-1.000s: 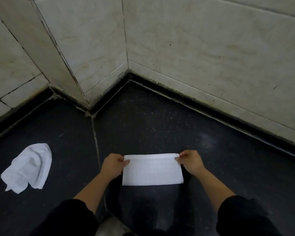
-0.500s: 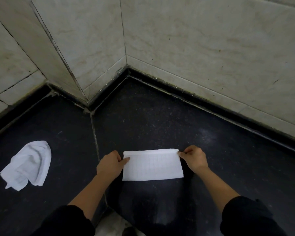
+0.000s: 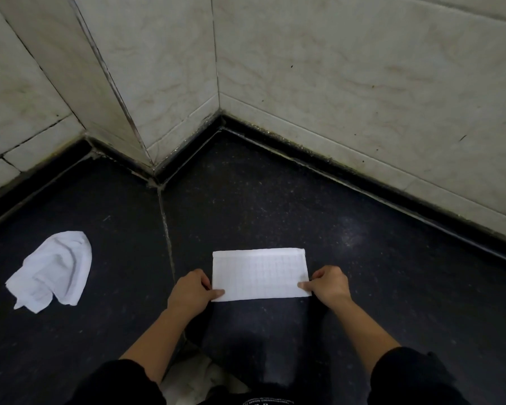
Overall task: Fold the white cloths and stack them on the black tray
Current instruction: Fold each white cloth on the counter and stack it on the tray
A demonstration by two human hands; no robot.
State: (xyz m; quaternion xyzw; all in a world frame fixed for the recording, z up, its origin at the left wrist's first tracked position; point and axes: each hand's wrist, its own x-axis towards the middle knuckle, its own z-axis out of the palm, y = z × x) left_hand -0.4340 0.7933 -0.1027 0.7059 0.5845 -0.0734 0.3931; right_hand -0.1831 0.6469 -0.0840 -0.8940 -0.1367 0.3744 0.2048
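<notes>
A white checked cloth [image 3: 259,274], folded into a flat rectangle, lies on the dark speckled counter [image 3: 260,206] in front of me. My left hand [image 3: 192,292] pinches its near left corner and my right hand [image 3: 327,283] pinches its near right corner. A second white cloth [image 3: 51,271] lies crumpled on the counter far to the left, apart from both hands. No black tray is in view.
Pale marble-tiled walls [image 3: 333,83] meet in a corner behind the counter, with a jutting tiled pillar [image 3: 105,92] at left. A grout seam [image 3: 167,229] runs down the counter left of the folded cloth. Something white [image 3: 196,378] shows below, between my arms.
Both hands slid from the far corners of the folded cloth down its sides to the near corners. The cloth stays flat in the same spot.
</notes>
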